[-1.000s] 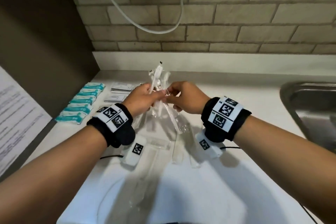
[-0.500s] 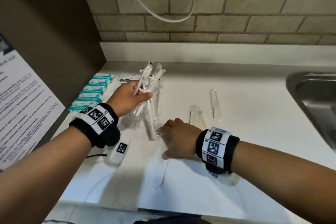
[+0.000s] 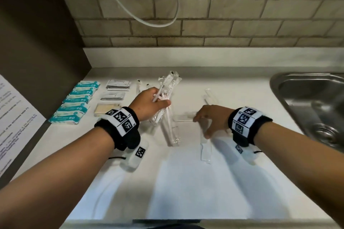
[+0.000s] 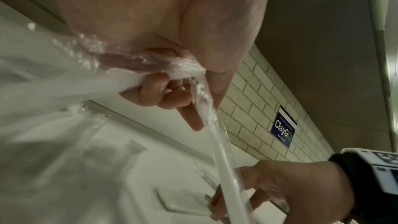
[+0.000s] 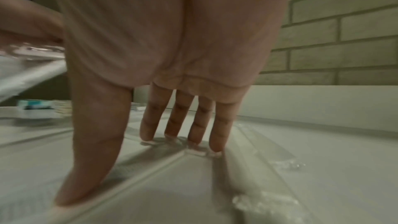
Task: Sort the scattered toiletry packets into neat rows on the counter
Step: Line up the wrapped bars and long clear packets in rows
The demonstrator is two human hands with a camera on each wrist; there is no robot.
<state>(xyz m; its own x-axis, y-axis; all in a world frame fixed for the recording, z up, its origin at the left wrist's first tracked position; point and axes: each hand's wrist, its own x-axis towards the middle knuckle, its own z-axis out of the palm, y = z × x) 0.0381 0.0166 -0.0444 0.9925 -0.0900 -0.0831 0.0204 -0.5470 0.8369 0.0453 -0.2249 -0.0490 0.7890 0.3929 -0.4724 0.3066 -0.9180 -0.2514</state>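
Observation:
My left hand (image 3: 151, 103) grips a bundle of clear-wrapped white toothbrushes (image 3: 169, 84), held upright above the counter; the left wrist view shows the fingers (image 4: 170, 94) curled round the handles (image 4: 64, 81). My right hand (image 3: 208, 120) is spread flat, and its fingertips (image 5: 193, 135) press on a clear packet (image 5: 198, 152) lying on the white counter (image 3: 186, 182). More clear packets lie near it: one below the hand (image 3: 206, 149), one beyond it (image 3: 210, 96), and one between the hands (image 3: 172, 134).
At the left, teal packets (image 3: 78, 101) lie in a row, with grey sachets (image 3: 118, 85) and a beige packet (image 3: 104, 108) beside them. A steel sink (image 3: 307, 98) is at the right. A printed sheet (image 3: 13, 117) hangs at the far left, and a cable (image 3: 149, 20) loops on the brick wall.
My right hand let go of the bundle, dropped to the counter and slid right onto loose packets. The left hand still holds the toothbrush bundle, a little further left.

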